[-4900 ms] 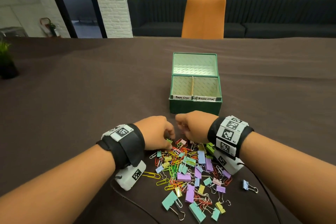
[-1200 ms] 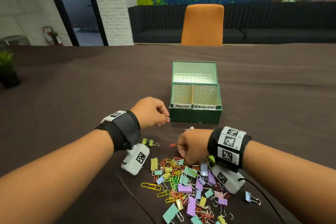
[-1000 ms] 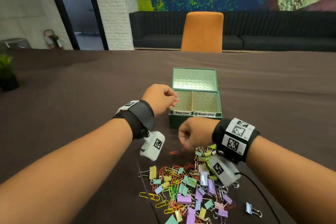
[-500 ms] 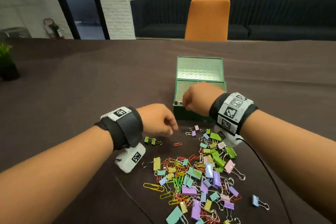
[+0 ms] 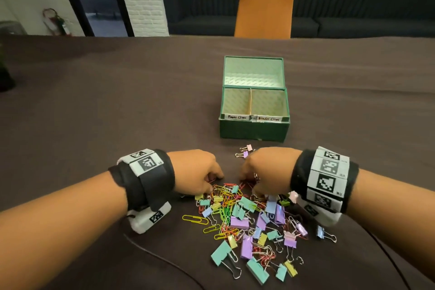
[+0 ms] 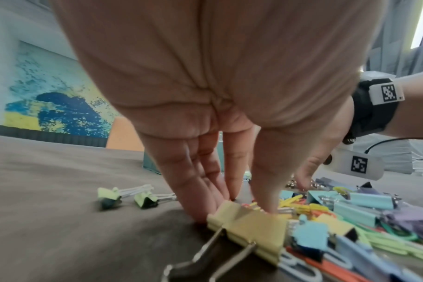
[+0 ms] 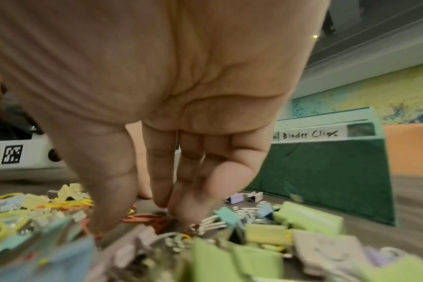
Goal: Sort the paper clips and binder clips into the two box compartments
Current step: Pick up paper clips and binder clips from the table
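Both hands are sitting down at the far edge of the clip pile (image 5: pixel 247 221) on the brown tabletop (image 5: pixel 117 106). The left hand (image 5: pixel 195 172) is reaching down with fairly straight fingers (image 6: pixel 200 194), tips touching the tabletop right beside a yellow binder clip (image 6: pixel 249 227), and it isn't gripping anything as far as I can see. The right hand (image 5: pixel 266 169) is pointing its fingers (image 7: pixel 162 171) down into a tangle of orange paper clips (image 7: pixel 145 217); can't tell if it's actually pinching one. The green box (image 5: pixel 254 129) is standing just past the hands with its lid open, "Paper Clips" label on the left compartment and "Binder Clips" on the right. Two small purple binder clips (image 5: pixel 244 151) are lying between the box and the right hand.
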`<state>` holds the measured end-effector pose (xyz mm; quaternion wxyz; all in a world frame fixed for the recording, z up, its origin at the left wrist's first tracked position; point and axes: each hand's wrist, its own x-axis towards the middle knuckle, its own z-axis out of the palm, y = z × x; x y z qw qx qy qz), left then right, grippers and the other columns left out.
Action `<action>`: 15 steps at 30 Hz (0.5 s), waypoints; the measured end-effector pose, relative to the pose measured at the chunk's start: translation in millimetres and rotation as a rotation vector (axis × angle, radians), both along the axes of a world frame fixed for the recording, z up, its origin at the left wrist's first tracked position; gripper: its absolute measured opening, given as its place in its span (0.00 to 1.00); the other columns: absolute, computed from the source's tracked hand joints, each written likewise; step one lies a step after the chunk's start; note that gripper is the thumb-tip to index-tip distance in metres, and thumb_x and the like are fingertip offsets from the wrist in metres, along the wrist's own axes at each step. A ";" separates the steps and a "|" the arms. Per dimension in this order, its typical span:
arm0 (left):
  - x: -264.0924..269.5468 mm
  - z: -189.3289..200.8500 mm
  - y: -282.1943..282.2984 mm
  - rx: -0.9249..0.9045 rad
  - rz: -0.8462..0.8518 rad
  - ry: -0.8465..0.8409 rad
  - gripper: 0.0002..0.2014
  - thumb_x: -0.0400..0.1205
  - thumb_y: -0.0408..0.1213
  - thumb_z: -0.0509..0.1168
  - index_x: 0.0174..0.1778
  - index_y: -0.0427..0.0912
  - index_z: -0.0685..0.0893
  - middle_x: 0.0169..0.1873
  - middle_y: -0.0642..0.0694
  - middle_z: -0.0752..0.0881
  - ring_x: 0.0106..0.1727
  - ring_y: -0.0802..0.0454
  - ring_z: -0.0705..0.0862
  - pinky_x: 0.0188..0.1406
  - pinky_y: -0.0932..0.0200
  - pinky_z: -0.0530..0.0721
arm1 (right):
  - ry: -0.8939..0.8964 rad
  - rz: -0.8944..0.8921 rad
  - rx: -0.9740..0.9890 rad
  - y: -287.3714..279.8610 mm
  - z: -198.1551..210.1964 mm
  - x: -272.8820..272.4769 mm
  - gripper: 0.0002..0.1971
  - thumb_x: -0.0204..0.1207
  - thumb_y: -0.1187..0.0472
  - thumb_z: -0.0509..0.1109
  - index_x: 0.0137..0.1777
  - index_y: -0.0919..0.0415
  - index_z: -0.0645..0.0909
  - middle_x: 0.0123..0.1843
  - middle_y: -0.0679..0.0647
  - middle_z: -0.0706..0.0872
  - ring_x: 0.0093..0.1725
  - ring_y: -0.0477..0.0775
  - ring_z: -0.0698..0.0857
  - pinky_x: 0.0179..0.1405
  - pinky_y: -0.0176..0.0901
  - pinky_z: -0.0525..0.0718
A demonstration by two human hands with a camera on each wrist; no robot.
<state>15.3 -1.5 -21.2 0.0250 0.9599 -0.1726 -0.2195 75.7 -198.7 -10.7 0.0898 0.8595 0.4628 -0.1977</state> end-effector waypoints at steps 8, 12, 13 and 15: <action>-8.7 -6.1 -4.6 -0.037 0.073 -0.085 0.15 0.79 0.54 0.70 0.55 0.50 0.87 0.51 0.48 0.83 0.49 0.49 0.83 0.50 0.51 0.84 | 0.079 -0.011 0.127 27.5 -8.1 -11.1 0.08 0.75 0.53 0.76 0.51 0.51 0.84 0.36 0.42 0.79 0.40 0.49 0.79 0.37 0.39 0.72; -7.6 -8.6 0.4 -0.106 0.091 -0.095 0.09 0.80 0.48 0.71 0.54 0.52 0.89 0.50 0.53 0.86 0.49 0.54 0.84 0.50 0.57 0.83 | 0.129 -0.074 0.237 12.5 3.6 0.0 0.03 0.73 0.61 0.72 0.45 0.52 0.85 0.35 0.44 0.84 0.33 0.43 0.79 0.34 0.33 0.76; -6.3 -9.7 1.1 -0.117 0.095 -0.093 0.08 0.80 0.47 0.71 0.53 0.52 0.90 0.48 0.53 0.87 0.47 0.55 0.84 0.50 0.57 0.83 | 0.143 -0.098 0.262 8.9 6.3 3.4 0.04 0.73 0.62 0.71 0.44 0.53 0.86 0.36 0.45 0.87 0.33 0.43 0.81 0.36 0.35 0.81; -2.6 -10.9 2.5 -0.139 0.118 -0.076 0.07 0.79 0.46 0.72 0.51 0.51 0.89 0.46 0.54 0.88 0.46 0.57 0.85 0.49 0.57 0.84 | 0.189 -0.161 0.316 3.2 10.7 10.2 0.06 0.73 0.65 0.71 0.42 0.53 0.86 0.37 0.46 0.91 0.31 0.40 0.84 0.40 0.39 0.87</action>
